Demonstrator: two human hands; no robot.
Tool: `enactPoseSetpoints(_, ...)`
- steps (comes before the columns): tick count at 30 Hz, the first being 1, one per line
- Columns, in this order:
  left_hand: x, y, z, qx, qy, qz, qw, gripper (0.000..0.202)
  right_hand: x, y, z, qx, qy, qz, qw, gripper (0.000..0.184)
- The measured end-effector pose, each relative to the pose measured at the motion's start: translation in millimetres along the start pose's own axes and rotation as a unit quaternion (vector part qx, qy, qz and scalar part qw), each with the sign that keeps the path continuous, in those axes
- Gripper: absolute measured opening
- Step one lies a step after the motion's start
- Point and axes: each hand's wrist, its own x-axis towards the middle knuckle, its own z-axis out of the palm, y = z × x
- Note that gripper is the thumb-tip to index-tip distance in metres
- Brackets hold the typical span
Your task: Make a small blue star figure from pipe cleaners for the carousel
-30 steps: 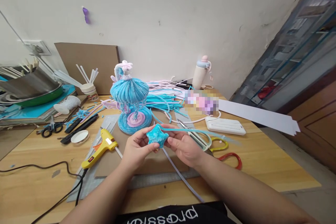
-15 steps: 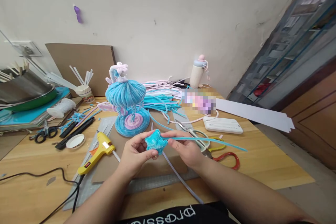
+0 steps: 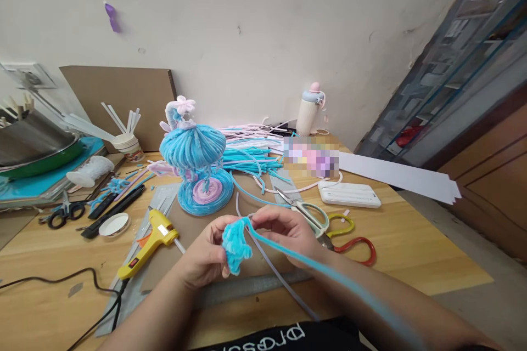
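Observation:
In my left hand [image 3: 208,254] I hold a small ruffled piece of bright blue pipe cleaner [image 3: 236,247], its fingers closed around the left side. A long loose strand [image 3: 304,254] of the same blue pipe cleaner leaves its top and runs down to the right over my right forearm. My right hand [image 3: 288,230] is closed at the top of the piece, thumb and fingertips pinching the strand where it bends. Behind my hands, a blue and pink pipe cleaner jellyfish figure [image 3: 192,145] stands on a round coiled base [image 3: 224,193].
A yellow glue gun [image 3: 150,244] lies to the left with its cord trailing. Scissors with red and yellow handles [image 3: 358,241] and a pair of pale green scissors [image 3: 308,214] are close to my right hand. Behind lie bundled pipe cleaners [image 3: 251,160] and a white power bank [image 3: 349,194].
The blue piece has been turned and lowered slightly left. Its loose strand, pointing right before, now sweeps down toward me. My right fingers have shifted to the bend. The view has turned slightly right.

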Motion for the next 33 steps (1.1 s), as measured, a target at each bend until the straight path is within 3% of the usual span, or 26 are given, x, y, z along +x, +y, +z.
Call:
enactPoseSetpoints(5, 1, -6, -4.3, -0.032, -0.018, -0.029, 0.999, 0.043, 0, -4, 2, -0.031, 0.035, -0.013, 0.999, 0.013)
enactPoseSetpoints(8, 4, -9, -1.9, -0.031, -0.009, -0.051, 0.998, 0.044, 2, -6, 2, -0.014, 0.040, 0.020, 0.999, 0.010)
enactPoseSetpoints(11, 6, -9, 0.6, -0.030, -0.004, -0.063, 0.998, 0.042, 4, -7, 3, 0.024, 0.040, 0.062, 0.997, 0.015)
enactPoseSetpoints(15, 5, -9, 2.3, -0.025, -0.016, -0.071, 0.997, 0.040, 6, -8, 5, 0.050, 0.054, 0.064, 0.995, 0.020)
enactPoseSetpoints(33, 2, 2, 13.1, 0.041, 0.001, -0.097, 0.994, 0.044, 3, -13, 5, 0.081, 0.028, 0.122, 0.989, 0.021)
